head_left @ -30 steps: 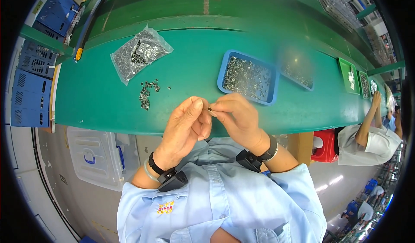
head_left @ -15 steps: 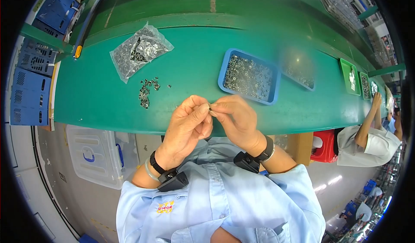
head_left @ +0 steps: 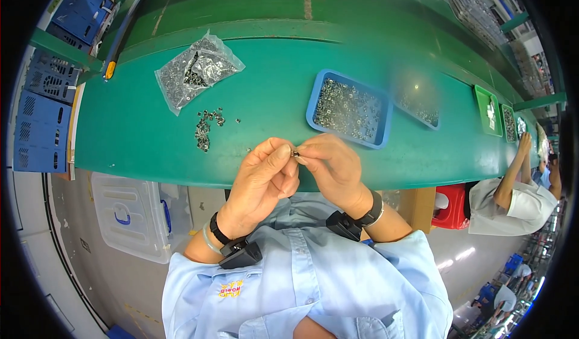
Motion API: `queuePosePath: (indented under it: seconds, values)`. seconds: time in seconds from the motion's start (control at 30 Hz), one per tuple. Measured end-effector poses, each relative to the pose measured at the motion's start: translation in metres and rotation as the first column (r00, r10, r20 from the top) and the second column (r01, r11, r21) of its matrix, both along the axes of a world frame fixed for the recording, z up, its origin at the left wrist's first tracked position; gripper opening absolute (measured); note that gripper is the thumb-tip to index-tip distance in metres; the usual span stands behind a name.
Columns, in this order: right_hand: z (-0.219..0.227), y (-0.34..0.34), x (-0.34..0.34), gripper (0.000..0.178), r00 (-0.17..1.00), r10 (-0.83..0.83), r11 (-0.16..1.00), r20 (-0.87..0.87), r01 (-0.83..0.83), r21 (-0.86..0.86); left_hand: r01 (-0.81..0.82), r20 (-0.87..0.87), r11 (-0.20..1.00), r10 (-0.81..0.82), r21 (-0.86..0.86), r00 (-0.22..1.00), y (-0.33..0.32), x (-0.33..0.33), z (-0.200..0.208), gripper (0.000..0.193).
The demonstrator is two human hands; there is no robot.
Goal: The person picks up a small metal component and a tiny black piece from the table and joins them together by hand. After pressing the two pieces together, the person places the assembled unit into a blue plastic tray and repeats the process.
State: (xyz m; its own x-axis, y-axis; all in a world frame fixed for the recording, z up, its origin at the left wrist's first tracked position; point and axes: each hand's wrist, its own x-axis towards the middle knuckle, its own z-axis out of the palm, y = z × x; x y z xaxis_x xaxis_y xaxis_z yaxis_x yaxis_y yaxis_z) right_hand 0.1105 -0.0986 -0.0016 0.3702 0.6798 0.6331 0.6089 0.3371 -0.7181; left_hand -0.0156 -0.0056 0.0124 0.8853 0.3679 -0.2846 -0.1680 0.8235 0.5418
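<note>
Fingertips of my left hand (head_left: 265, 173) and my right hand (head_left: 330, 165) meet above the near edge of the green table. Both hands pinch a tiny dark, shiny metal piece (head_left: 295, 154) between them; its exact shape is too small to make out. Beyond my left hand lies a loose heap of small metal pieces (head_left: 203, 135) on the tabletop. A clear plastic bag (head_left: 226, 68) full of similar small parts rests farther off to the left. Past my right hand stands a blue tray (head_left: 311, 107) holding many small metal parts.
A blurred second tray (head_left: 422, 119) sits right of the blue one, with a green tray (head_left: 480, 101) farther right. Blue crates (head_left: 42, 137) are stacked at the left. A clear lidded box (head_left: 129, 230) stands below the table. A co-worker (head_left: 512, 203) works at the far right.
The tiny metal piece between my fingertips shows a little more now. Both hands have stayed almost in place, and the scene has shifted only slightly.
</note>
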Motion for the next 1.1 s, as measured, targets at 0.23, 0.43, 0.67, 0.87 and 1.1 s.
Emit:
queuePosePath:
  seconds: [0.23, 0.43, 0.67, 0.87, 1.1]
  values:
    - [0.001, 0.002, -0.003, 0.017, 0.999, -0.008, 1.000, -0.047, 0.009, 0.004, 0.000, 0.101, 0.998, 0.007, -0.070, 0.995, -0.003, 0.000, -0.007, 0.015]
    - [0.002, 0.003, 0.002, 0.018, 0.998, 0.000, 1.000, 0.058, -0.001, 0.015, 0.044, 0.082, 0.999, -0.044, 0.000, 0.996, 0.001, -0.002, -0.004, 0.015]
    - [0.007, 0.001, 0.004, 0.021, 0.995, 0.022, 0.998, 0.097, -0.016, -0.059, 0.022, 0.026, 0.997, -0.024, 0.078, 0.999, 0.004, -0.004, -0.004, 0.017]
    - [0.013, 0.001, 0.006, 0.020, 0.979, -0.050, 0.991, 0.197, 0.073, -0.110, 0.062, 0.026, 0.996, -0.063, 0.059, 0.998, 0.009, -0.004, -0.006, 0.017]
    - [0.014, 0.002, 0.002, 0.022, 0.983, -0.037, 0.989, 0.177, 0.061, -0.135, 0.099, 0.084, 0.992, -0.092, -0.084, 0.992, 0.011, -0.005, -0.015, 0.019]
